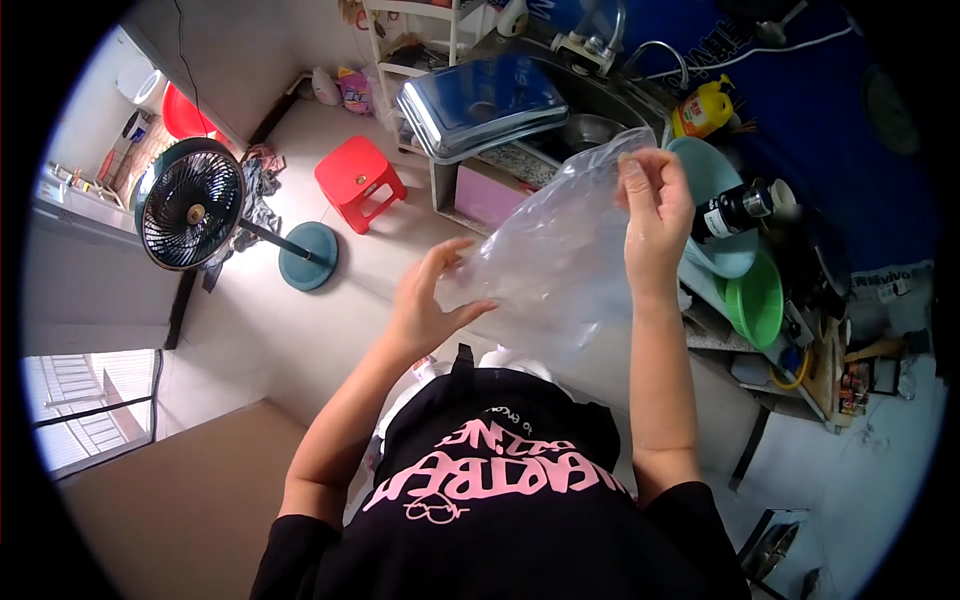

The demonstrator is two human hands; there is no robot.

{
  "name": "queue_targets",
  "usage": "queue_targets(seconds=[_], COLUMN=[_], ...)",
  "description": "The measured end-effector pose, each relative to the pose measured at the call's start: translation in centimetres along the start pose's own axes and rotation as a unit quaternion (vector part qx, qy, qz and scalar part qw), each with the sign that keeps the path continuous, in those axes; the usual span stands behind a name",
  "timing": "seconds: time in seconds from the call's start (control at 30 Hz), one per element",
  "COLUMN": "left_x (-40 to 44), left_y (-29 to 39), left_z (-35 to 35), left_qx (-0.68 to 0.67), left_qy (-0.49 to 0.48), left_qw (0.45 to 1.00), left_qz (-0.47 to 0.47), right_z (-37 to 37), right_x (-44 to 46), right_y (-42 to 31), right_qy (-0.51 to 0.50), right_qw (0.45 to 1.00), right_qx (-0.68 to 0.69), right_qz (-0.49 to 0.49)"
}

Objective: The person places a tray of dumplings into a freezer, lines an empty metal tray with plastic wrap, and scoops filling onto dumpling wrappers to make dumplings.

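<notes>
Currently aloft, clear plastic bag (560, 240): limp and crinkled, held up between 2 hands in front of the person's black top (500, 530), overlapping the near edge of the worktop (512, 160) in this view.
Right hand (657, 205): thumb and fingers pinched together on the bag's upper right corner.
Left hand (428, 295): thumb and fingers spread wide in a C, its mouth turned toward the film (whether the fingertips touch it, I cannot tell).
Bag's slant: the long axis runs from the right fingertips down and left toward the left hand; the film thus lies to the right of the left fingers, and the right hand is the nearer, being on it.
Worktop's left corner: a shiny rectangular tray (480, 108), tilted.
Worktop's back edge: a yellow bottle (703, 108), near the faucet (588, 50).
Worktop's right end: a green basin (765, 300).
Floor: 1 red stool (352, 172) and 1 fan (192, 205), both well apart from the hands.
</notes>
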State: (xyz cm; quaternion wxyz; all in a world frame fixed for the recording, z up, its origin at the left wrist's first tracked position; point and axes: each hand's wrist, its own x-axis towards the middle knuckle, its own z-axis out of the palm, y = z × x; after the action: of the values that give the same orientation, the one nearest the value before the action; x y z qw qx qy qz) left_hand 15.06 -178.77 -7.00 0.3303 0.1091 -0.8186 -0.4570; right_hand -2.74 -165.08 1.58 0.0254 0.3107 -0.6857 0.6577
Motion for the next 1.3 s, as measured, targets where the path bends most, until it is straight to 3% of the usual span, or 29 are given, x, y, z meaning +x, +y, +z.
queue_targets(seconds=[0.03,0.1,0.13,0.17,0.2,0.3,0.33,0.37,0.43,0.47,0.53,0.57,0.63,0.7,0.73,0.77,0.8,0.83,0.87,0.9,0.93,0.97,1.03,1.17,1.2,1.23,1.3], left_x=[-0.8,-2.3,-2.5,-2.7,-1.7,-0.6,0.4,1.1,2.1,2.4,4.0,4.2,3.7,3.7,3.7,3.6,3.8,3.9,4.0,4.2,4.0,3.8,4.4,5.6,5.8,5.9,6.1], left_y=[-1.0,-3.1,-3.4,-3.5,-2.3,-3.9,-3.9,-4.4,-4.8,-4.2,0.2,1.8,0.7,-0.1,-0.8,-2.3,-3.3,-4.5,-5.8,-6.3,-6.9,-7.4,-7.6,-8.6,-9.3,-9.5,-9.7], left_z=[-0.1,-0.9,-1.1,-1.5,-2.6,-2.5,-3.5,-3.3,-2.6,-2.4,-1.4,-0.4,0.2,-0.5,-1.4,-2.6,-4.2,-5.8,-7.2,-8.1,-8.1,-8.0,-8.1,-9.1,-9.4,-9.4,-9.4], left_qx=[-0.003,-0.017,-0.039,-0.061,-0.069,-0.091,-0.012,-0.012,0.084,0.084,-0.138,-0.128,-0.261,-0.271,-0.252,-0.216,-0.165,-0.105,-0.066,-0.054,-0.046,-0.038,-0.015,0.013,-0.017,-0.015,-0.051], left_qy=[-0.002,-0.095,-0.069,-0.043,-0.081,-0.042,-0.129,-0.127,-0.046,-0.049,-0.075,-0.035,-0.056,0.048,0.099,0.147,0.182,0.221,0.249,0.253,0.244,0.235,0.231,0.186,0.171,0.168,0.193], left_qw=[1.0,0.992,0.988,0.981,0.975,0.985,0.96,0.96,0.995,0.995,0.987,0.99,0.954,0.951,0.951,0.958,0.959,0.957,0.954,0.949,0.953,0.957,0.958,0.963,0.964,0.964,0.948], left_qz=[-0.001,-0.079,-0.129,-0.18,-0.197,-0.137,-0.249,-0.249,0.006,0.007,-0.042,-0.047,-0.138,-0.137,-0.148,-0.117,-0.144,-0.155,-0.156,-0.178,-0.173,-0.167,-0.169,-0.192,-0.205,-0.204,-0.247], right_z=[-0.4,-1.4,-1.6,-2.2,-2.9,-3.6,-3.6,-3.5,-1.8,-0.4,2.5,3.8,4.4,3.9,2.5,0.9,-1.0,-3.4,-5.0,-7.5,-8.5,-8.7,-8.7,-9.1,-10.1,-10.7,-11.2], right_x=[0.1,0.6,1.3,1.5,1.7,2.2,2.2,2.1,1.5,1.0,-0.6,-1.5,-2.2,-2.5,-2.4,-2.1,-1.9,-2.3,-1.8,-1.5,-1.5,-1.6,-1.7,-0.7,-0.4,-0.3,-0.1], right_y=[0.1,0.6,1.3,1.8,2.1,2.9,2.7,2.4,1.3,0.8,0.3,-0.4,-1.2,-2.9,-2.4,-1.4,0.2,3.0,2.2,4.0,4.1,4.2,3.7,4.0,4.9,6.0,7.1], right_qy=[0.001,0.064,0.111,0.109,0.133,0.169,0.133,0.099,0.05,0.003,-0.081,-0.121,-0.154,-0.296,-0.324,-0.35,-0.377,-0.327,-0.301,-0.281,-0.238,-0.239,-0.13,-0.097,-0.049,-0.047,0.09], right_qw=[1.0,0.996,0.977,0.977,0.964,0.947,0.955,0.961,0.971,0.978,0.986,0.976,0.965,0.931,0.89,0.878,0.863,0.884,0.897,0.922,0.95,0.95,0.964,0.973,0.973,0.973,0.944], right_qx=[-0.003,-0.068,-0.145,-0.146,-0.198,-0.25,-0.254,-0.258,-0.23,-0.202,-0.124,-0.133,-0.125,-0.201,-0.309,-0.323,-0.335,-0.333,-0.302,-0.207,-0.121,-0.12,-0.137,-0.159,-0.057,-0.055,0.231], right_qz=[0.002,0.011,-0.112,-0.11,-0.12,-0.114,-0.074,-0.032,-0.041,-0.049,-0.082,-0.126,-0.171,-0.068,-0.081,-0.038,0.005,-0.008,0.117,0.168,0.164,0.163,0.189,0.138,0.219,0.22,0.217])
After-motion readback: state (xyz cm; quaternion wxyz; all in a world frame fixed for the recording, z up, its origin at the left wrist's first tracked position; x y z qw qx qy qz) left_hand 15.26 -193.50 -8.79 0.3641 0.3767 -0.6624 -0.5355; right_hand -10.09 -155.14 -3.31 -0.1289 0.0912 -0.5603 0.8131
